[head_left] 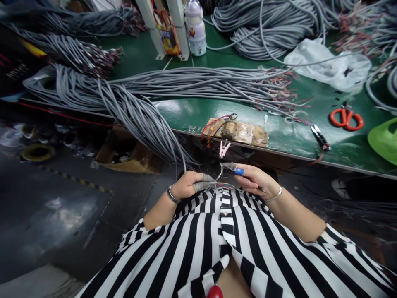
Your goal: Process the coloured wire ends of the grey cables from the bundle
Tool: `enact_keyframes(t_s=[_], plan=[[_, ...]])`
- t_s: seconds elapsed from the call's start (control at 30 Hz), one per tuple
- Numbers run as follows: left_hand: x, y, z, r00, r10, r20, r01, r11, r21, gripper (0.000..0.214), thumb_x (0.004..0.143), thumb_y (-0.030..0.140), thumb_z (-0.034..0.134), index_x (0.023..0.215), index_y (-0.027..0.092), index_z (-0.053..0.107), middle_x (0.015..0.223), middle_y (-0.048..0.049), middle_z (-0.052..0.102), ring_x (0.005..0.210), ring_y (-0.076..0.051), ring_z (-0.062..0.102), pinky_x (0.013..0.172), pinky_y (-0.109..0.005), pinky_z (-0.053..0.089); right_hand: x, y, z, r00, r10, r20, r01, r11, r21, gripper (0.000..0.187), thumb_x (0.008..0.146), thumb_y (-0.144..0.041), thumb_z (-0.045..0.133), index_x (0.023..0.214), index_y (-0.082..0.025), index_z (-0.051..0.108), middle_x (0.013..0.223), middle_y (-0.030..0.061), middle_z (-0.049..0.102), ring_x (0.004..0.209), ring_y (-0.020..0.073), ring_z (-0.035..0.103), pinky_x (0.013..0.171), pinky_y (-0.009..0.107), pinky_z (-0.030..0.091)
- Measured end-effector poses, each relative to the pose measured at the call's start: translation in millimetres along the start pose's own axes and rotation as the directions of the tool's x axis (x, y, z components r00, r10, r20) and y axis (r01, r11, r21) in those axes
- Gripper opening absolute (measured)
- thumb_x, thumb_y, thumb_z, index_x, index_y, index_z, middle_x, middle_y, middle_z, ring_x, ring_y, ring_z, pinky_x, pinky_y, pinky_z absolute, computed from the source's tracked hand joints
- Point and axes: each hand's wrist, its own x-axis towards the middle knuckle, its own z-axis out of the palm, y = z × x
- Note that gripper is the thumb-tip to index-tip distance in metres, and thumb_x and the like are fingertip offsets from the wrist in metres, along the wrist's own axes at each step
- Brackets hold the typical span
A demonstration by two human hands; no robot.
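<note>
My left hand [190, 184] is closed, its grey-covered thumb and finger pinching the end of a cable. Thin coloured wires [226, 184], red and green among them, fan out from that pinch towards the right. Opposite it, my right hand [252, 179] has its covered fingertips together at a pale wire [221, 170] that rises from the same cable end. A blue band or piece [238, 171] shows at a right finger; its kind is unclear. A small dark tip sticks out below the right palm. Just beyond my fingers, a pink clip [223, 148] stands at the table edge.
Grey cable bundles [192, 82] lie across the green table [182, 111], one drooping over its edge. A taped cardboard piece [245, 131] sits at the front edge. To the right are orange-handled scissors [346, 118], small snips [320, 136] and a plastic bag [328, 62]. A bottle [196, 31] stands behind.
</note>
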Motion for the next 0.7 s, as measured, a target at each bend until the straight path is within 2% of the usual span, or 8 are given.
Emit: enact_keyframes(t_s=[0.1, 0.2, 0.3, 0.4, 0.47, 0.7], plan=[[0, 0, 0.1, 1.0, 0.0, 0.01, 0.0, 1.0, 0.01, 0.027, 0.092, 0.03, 0.059, 0.107, 0.013, 0.073, 0.098, -0.0099, 0.077, 0.086, -0.017, 0.074, 0.078, -0.02, 0.056, -1, 1, 0, 0.998, -0.01, -0.057, 0.008, 1.0, -0.029, 0.019, 0.088, -0.032, 0.059, 0.097, -0.015, 0.059, 0.038, -0.0119, 0.038, 0.027, 0.0029, 0.014, 0.026, 0.013, 0.018], [0, -2, 0.5, 0.999, 0.022, 0.034, -0.023, 0.999, 0.045, 0.026, 0.092, 0.029, 0.058, 0.108, 0.013, 0.072, 0.099, -0.0095, 0.077, 0.087, -0.017, 0.074, 0.078, -0.02, 0.055, 0, -2, 4, 0.992, 0.006, -0.123, -0.012, 0.999, -0.05, 0.02, 0.08, -0.023, 0.064, 0.096, -0.013, 0.06, 0.054, -0.0047, 0.057, 0.032, 0.0014, 0.026, 0.029, 0.012, 0.02], [1, -2, 0.6, 0.999, 0.033, 0.043, -0.036, 0.996, 0.084, 0.026, 0.093, 0.029, 0.057, 0.109, 0.014, 0.072, 0.1, -0.0094, 0.077, 0.088, -0.017, 0.073, 0.079, -0.02, 0.055, -1, -7, 10, 0.985, 0.046, -0.164, -0.052, 0.998, -0.034, 0.02, 0.073, -0.014, 0.065, 0.091, -0.013, 0.06, 0.068, -0.0018, 0.062, 0.035, -0.0013, 0.024, 0.029, 0.011, 0.013], [1, -2, 0.6, 0.998, 0.039, 0.055, -0.045, 0.992, 0.114, 0.026, 0.093, 0.029, 0.057, 0.11, 0.015, 0.071, 0.1, -0.0088, 0.077, 0.088, -0.016, 0.073, 0.079, -0.02, 0.054, -1, -7, 10, 0.99, 0.045, -0.13, -0.05, 0.998, -0.035, 0.011, 0.079, -0.021, 0.063, 0.082, -0.014, 0.056, 0.066, -0.0004, 0.064, 0.033, -0.0017, 0.018, 0.028, 0.012, 0.011], [2, -1, 0.6, 0.996, 0.052, 0.073, -0.062, 0.989, 0.134, 0.026, 0.093, 0.029, 0.056, 0.11, 0.015, 0.071, 0.099, -0.0085, 0.077, 0.087, -0.015, 0.073, 0.077, -0.019, 0.053, -1, -5, 7, 0.995, 0.041, -0.09, -0.045, 0.998, -0.039, 0.016, 0.084, -0.028, 0.062, 0.081, -0.015, 0.054, 0.067, 0.0029, 0.068, 0.031, -0.0011, 0.02, 0.027, 0.013, 0.014], [3, -3, 0.7, 0.991, 0.064, 0.119, -0.086, 0.978, 0.192, 0.027, 0.095, 0.032, 0.054, 0.107, 0.015, 0.071, 0.093, -0.0082, 0.076, 0.08, -0.015, 0.072, 0.071, -0.019, 0.05, 7, 1, -3, 0.994, 0.109, 0.021, -0.108, 0.994, -0.02, 0.017, 0.088, -0.025, 0.059, 0.1, -0.013, 0.056, 0.069, 0.0044, 0.072, 0.027, 0.0004, 0.024, 0.025, 0.013, 0.022]])
